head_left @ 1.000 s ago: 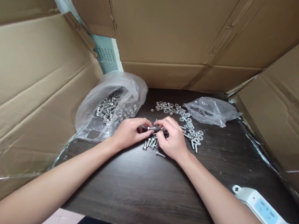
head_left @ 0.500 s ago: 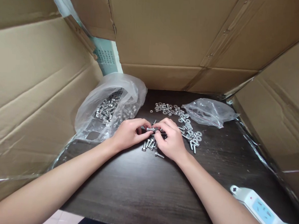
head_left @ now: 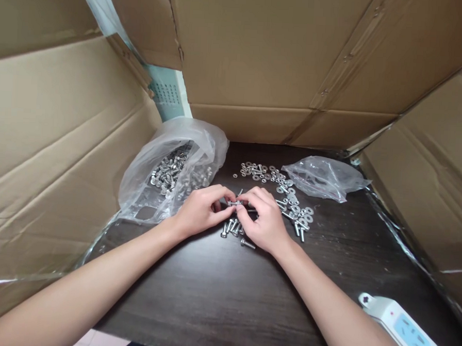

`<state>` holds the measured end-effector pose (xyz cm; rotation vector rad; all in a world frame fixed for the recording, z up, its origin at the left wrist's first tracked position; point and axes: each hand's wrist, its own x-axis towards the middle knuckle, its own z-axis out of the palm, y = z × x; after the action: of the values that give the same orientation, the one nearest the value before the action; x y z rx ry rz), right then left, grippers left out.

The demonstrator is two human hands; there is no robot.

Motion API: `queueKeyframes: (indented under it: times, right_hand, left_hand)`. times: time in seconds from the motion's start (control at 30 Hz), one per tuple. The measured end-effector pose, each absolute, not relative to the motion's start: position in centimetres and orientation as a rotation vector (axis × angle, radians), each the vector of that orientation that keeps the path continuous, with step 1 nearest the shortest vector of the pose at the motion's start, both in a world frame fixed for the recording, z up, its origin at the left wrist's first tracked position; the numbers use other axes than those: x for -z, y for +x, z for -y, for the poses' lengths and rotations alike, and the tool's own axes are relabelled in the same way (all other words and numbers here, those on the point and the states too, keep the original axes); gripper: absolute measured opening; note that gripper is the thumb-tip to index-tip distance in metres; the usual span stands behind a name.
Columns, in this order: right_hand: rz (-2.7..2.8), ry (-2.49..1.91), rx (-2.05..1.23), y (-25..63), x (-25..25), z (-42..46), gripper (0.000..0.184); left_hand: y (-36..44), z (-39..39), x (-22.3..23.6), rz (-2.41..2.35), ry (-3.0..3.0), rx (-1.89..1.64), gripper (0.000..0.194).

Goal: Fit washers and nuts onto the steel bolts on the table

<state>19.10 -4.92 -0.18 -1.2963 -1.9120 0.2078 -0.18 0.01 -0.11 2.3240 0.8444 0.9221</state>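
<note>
My left hand (head_left: 203,208) and right hand (head_left: 265,218) pinched a bolt (head_left: 234,203) above the counter (head_left: 193,295) while a plastic bag (head_left: 192,132) of loose bolts (head_left: 169,174) lay toward the far left corner.

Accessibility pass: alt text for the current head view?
Left hand and right hand hold a metal bolt between them over a dark table. Loose bolts, nuts and washers lie nearby, with a plastic bag of bolts at left, a flatter bag and power strip at right.
</note>
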Motion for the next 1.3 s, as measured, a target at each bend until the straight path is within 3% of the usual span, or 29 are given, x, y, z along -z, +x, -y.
queueKeyframes:
  times: [0.87, 1.3]
  right_hand:
    - [1.998, -1.272, -0.199, 19.21, 0.03, 5.11, 0.019]
    - [1.977, -1.282, -0.217, 19.27, 0.22, 5.03, 0.012]
  left_hand:
    - [-0.36, 0.01, -0.08, -0.814, 2.346, -0.864, 0.006]
    - [-0.21, 0.01, -0.07, -0.826, 2.342, -0.856, 0.009]
